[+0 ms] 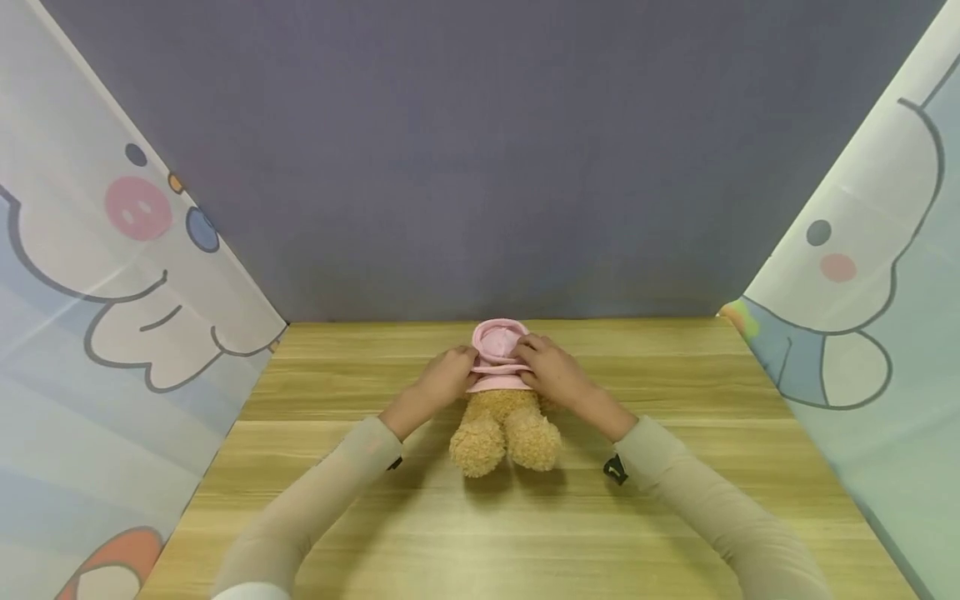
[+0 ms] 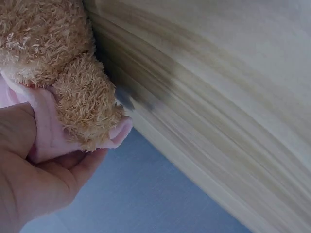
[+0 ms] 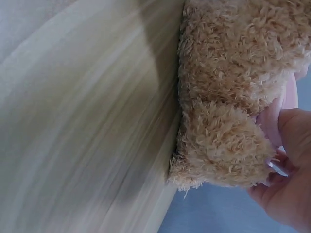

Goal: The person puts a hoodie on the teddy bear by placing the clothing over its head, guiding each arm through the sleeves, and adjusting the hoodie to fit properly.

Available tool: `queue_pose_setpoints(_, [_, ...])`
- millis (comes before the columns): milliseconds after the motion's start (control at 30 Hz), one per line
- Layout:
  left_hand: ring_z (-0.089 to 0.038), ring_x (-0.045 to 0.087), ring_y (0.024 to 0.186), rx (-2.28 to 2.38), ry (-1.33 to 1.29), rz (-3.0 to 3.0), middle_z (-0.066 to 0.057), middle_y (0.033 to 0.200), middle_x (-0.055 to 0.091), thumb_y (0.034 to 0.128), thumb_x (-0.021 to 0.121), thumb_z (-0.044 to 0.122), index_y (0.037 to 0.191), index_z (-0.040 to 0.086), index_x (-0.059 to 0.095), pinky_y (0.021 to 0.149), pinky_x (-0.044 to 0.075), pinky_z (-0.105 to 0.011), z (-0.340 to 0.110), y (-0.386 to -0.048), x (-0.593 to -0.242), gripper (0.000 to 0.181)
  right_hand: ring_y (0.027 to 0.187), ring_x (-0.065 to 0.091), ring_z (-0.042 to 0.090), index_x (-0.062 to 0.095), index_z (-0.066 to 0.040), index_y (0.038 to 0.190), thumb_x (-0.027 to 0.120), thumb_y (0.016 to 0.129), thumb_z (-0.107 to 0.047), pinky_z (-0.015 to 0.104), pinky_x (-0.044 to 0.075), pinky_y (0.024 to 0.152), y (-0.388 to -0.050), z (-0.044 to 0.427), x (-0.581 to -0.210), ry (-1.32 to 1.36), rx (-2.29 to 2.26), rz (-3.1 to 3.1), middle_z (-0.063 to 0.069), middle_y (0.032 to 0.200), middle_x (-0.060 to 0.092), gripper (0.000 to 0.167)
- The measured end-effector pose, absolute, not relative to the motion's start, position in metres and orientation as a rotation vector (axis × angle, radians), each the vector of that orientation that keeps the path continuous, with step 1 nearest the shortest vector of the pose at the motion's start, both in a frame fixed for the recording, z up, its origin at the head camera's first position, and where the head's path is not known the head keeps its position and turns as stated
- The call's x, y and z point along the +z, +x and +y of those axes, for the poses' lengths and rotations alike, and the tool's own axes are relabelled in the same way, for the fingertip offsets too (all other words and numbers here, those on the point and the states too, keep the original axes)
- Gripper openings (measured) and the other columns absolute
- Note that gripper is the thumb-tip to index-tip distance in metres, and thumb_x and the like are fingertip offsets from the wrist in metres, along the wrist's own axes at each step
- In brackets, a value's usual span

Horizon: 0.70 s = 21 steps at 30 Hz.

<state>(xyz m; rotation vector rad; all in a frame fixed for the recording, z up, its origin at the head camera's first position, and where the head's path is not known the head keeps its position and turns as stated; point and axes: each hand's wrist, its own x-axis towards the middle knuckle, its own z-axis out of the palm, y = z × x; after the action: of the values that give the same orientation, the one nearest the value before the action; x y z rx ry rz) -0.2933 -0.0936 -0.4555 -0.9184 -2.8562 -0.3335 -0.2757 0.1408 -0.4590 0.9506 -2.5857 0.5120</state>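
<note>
Pale sleeves point(image 1: 322, 493) at seven and five o'clock. My left hand point(image 1: 444, 377) grips pink cloth point(image 1: 498, 382) at nine, right hand point(image 1: 559, 375) at three. Fuzzy toy point(image 1: 501, 407) lies on table point(image 1: 465, 542), legs point(image 1: 534, 440) toward six, cloth toward twelve.

The toy point(image 1: 501, 407) is on the desk point(image 1: 637, 550), near the middle of the back edge, feet point(image 1: 477, 448) toward the front edge. Its shirt point(image 1: 497, 382) is between the left grip point(image 1: 448, 375) and right grip point(image 1: 555, 373).
</note>
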Motion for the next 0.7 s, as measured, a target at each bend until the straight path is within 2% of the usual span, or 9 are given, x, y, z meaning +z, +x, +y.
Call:
queue_pose_setpoints(67, [-0.026, 0.068, 0.084, -0.299, -0.929, -2.864, -0.009, 0.094, 0.068, 0.0961, 0.071, 0.015, 0.094, 0.007, 0.065, 0.066, 0.056, -0.04, -0.094, -0.293, -0.457, 0.011, 0.101, 0.063, 0.031, 0.07, -0.006, 0.11, 0.075, 0.091, -0.008, 0.043, 0.055, 0.086, -0.275, 0.141, -0.46, 0.958, 0.53, -2.588, 0.012, 0.115, 0.065, 0.02])
queue_pose_setpoints(200, [-0.024, 0.067, 0.078, -0.312, -0.951, -2.858, -0.006, 0.09, 0.067, 0.0954, 0.072, 0.014, 0.09, 0.009, 0.064, 0.061, 0.055, -0.038, -0.094, -0.291, -0.456, 0.011, 0.099, 0.066, 0.031, 0.071, -0.005, 0.109, 0.075, 0.089, -0.005, 0.045, 0.056, 0.087, -0.271, 0.143, -0.464, 0.977, 0.546, -2.588, 0.011, 0.106, 0.07, 0.021])
queue_pose_setpoints(467, [-0.03, 0.07, 0.091, -0.322, -1.088, -2.734, -0.015, 0.103, 0.069, 0.0962, 0.07, 0.013, 0.098, 0.001, 0.066, 0.072, 0.059, -0.039, -0.078, -0.283, -0.462, 0.013, 0.093, 0.067, 0.03, 0.071, -0.004, 0.106, 0.077, 0.086, -0.002, 0.045, 0.055, 0.085, -0.27, 0.164, -0.468, 1.019, 0.564, -2.578, 0.01, 0.101, 0.071, 0.022])
queue_pose_setpoints(700, [-0.028, 0.069, 0.09, -0.287, -1.049, -2.689, -0.013, 0.102, 0.069, 0.0979, 0.068, 0.014, 0.097, 0.001, 0.068, 0.071, 0.059, -0.039, -0.064, -0.299, -0.468, 0.013, 0.091, 0.067, 0.033, 0.069, -0.002, 0.107, 0.076, 0.085, 0.0, 0.049, 0.054, 0.084, -0.288, 0.174, -0.472, 1.008, 0.552, -2.512, 0.013, 0.101, 0.07, 0.023])
